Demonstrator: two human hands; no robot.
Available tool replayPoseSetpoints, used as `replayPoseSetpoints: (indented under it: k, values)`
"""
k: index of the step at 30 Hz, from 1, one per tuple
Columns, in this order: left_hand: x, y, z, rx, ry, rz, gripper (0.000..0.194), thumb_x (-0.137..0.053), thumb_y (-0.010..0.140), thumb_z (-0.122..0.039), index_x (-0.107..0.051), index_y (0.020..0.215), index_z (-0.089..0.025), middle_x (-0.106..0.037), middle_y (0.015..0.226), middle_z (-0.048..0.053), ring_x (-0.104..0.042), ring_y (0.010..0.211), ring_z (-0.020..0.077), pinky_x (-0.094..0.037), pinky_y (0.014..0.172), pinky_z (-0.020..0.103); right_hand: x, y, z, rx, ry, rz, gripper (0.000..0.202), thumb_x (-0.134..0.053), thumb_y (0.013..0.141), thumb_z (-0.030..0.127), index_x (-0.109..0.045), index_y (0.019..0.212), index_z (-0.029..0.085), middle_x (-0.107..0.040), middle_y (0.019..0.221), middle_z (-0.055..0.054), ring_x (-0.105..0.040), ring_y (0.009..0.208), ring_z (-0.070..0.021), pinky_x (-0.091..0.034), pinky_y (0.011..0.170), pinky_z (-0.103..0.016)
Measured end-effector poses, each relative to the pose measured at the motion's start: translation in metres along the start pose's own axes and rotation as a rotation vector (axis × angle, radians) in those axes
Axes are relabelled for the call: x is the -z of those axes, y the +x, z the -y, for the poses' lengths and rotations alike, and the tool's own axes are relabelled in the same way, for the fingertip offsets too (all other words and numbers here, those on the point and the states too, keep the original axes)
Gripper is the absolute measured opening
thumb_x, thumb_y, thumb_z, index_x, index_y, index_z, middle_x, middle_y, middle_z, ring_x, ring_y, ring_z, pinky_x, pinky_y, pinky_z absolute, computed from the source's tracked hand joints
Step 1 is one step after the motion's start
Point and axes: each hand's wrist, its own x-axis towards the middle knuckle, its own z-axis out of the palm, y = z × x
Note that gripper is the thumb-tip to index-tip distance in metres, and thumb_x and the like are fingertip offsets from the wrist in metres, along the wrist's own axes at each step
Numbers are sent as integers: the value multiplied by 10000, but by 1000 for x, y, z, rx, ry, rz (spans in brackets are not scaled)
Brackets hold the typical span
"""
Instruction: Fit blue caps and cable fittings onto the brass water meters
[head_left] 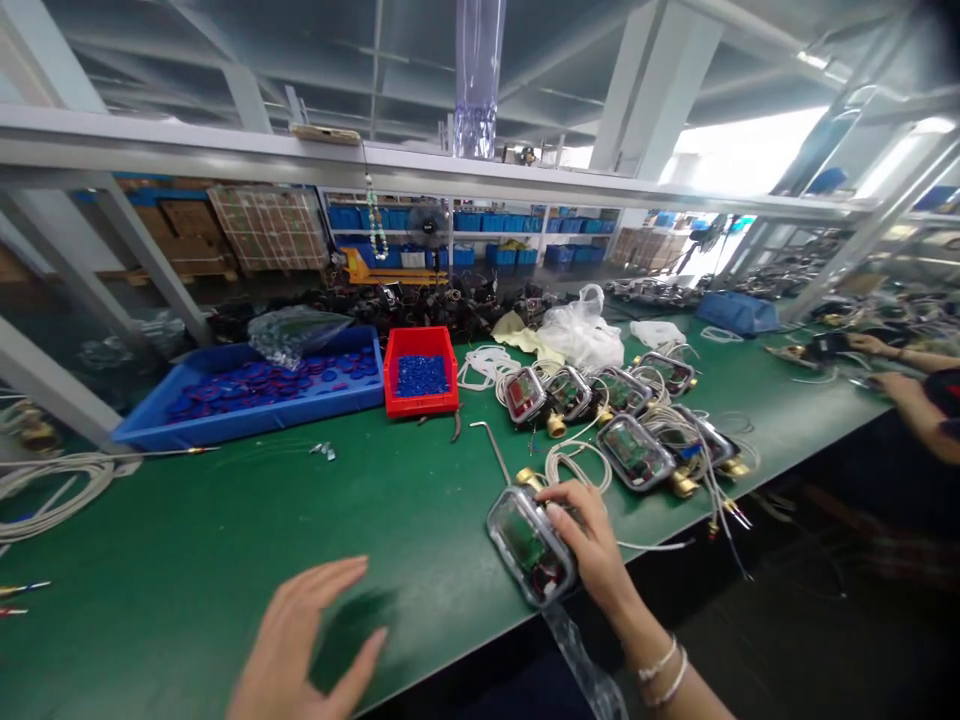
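My right hand (589, 535) grips the edge of a meter (529, 545) with a clear housing, a green circuit board inside and a brass fitting at its far side. The meter is at the table's front edge, and a strip of clear plastic film (581, 660) hangs below it. To the left, my left hand (311, 635) is over the green table (225, 530), fingers apart, with nothing in it. A hex key (491, 452) lies just beyond the meter. Several similar meters (636, 450) with coiled white cables rest to the right.
A blue tray (247, 430) of blue discs and a red bin (421, 405) of small blue parts stand at the back. Small metal pieces (324, 450) lie before the tray. Coiled cable (56, 490) is at far left. Another person's hands (889, 365) work at far right.
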Motion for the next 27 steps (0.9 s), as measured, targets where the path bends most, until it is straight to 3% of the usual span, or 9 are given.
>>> replayPoseSetpoints:
  k: [2, 4, 6, 8, 11, 15, 18, 24, 27]
  values:
    - [-26, 13, -30, -10, -115, 153, 745, -760, 761, -482, -412, 1417, -411, -570, 1389, 72, -547, 1262, 340, -540, 1009, 549, -23, -15, 23, 6, 90, 30, 266, -522, 956, 450, -663, 1048, 245, -638, 1022, -71, -525, 1052, -284, -419, 947, -452]
    - [-45, 22, -54, 19, -213, 283, 1064, -853, 605, -574, -280, 1492, -441, -405, 1550, 88, -411, 1394, 409, -466, 1091, 633, -46, -26, 46, -6, 139, 69, 207, -523, 967, 405, -633, 1055, 254, -617, 1049, -71, -521, 1064, -279, -431, 949, -457]
    - [-56, 27, -67, 89, -263, 350, 1258, -908, 491, -518, -197, 1526, -442, -250, 1624, 92, -304, 1455, 451, -407, 1135, 669, -63, -29, 63, 20, 173, 132, 180, -528, 973, 384, -610, 1077, 262, -610, 1072, -73, -525, 1059, -273, -447, 945, -460]
    - [-57, 27, -67, 172, -269, 359, 1282, -890, 476, -385, -169, 1535, -438, -219, 1614, 97, -284, 1463, 455, -388, 1156, 661, -72, -20, 71, 110, 214, 270, 202, -548, 972, 372, -591, 1138, 266, -610, 1108, -70, -543, 1059, -259, -470, 943, -441]
    - [-44, 21, -55, 253, -228, 354, 1195, -816, 503, -282, -205, 1519, -437, -257, 1570, 101, -317, 1445, 441, -382, 1175, 632, -71, 21, 63, 258, 178, 421, 210, -519, 995, 314, -600, 1179, 252, -604, 1152, -67, -582, 1064, -217, -490, 938, -368]
    - [-14, 17, -30, 245, -197, 429, 1119, -788, 532, -273, -245, 1496, -439, -135, 1634, 79, -299, 1463, 446, -368, 1177, 639, -64, 94, 26, 216, -333, 335, 209, -447, 1029, 268, -625, 1124, 216, -607, 1112, -66, -625, 969, -179, -485, 873, -303]
    - [6, 18, -12, 224, -201, 510, 1074, -768, 565, -261, -261, 1495, -437, -55, 1670, 60, -319, 1469, 430, -369, 1176, 623, -71, 133, -1, 182, -522, 376, 154, -543, 986, 269, -647, 1084, 212, -620, 1073, -64, -638, 945, -183, -470, 831, -290]
    - [31, 28, 13, 192, -274, 603, 1139, -860, 507, -294, -319, 1500, -432, -107, 1685, 58, -344, 1470, 414, -373, 1186, 563, -103, 159, -17, 221, -639, 522, 105, -628, 912, 279, -637, 901, 175, -638, 932, -63, -635, 802, -180, -421, 683, -277]
    - [44, 45, 31, 159, -358, 651, 1058, -901, 538, -445, -400, 1471, -426, -273, 1646, 44, -419, 1436, 362, -405, 1176, 503, -108, 164, -14, 322, -655, 630, 48, -604, 849, 176, -605, 801, 182, -649, 830, -52, -622, 718, -178, -379, 628, -277]
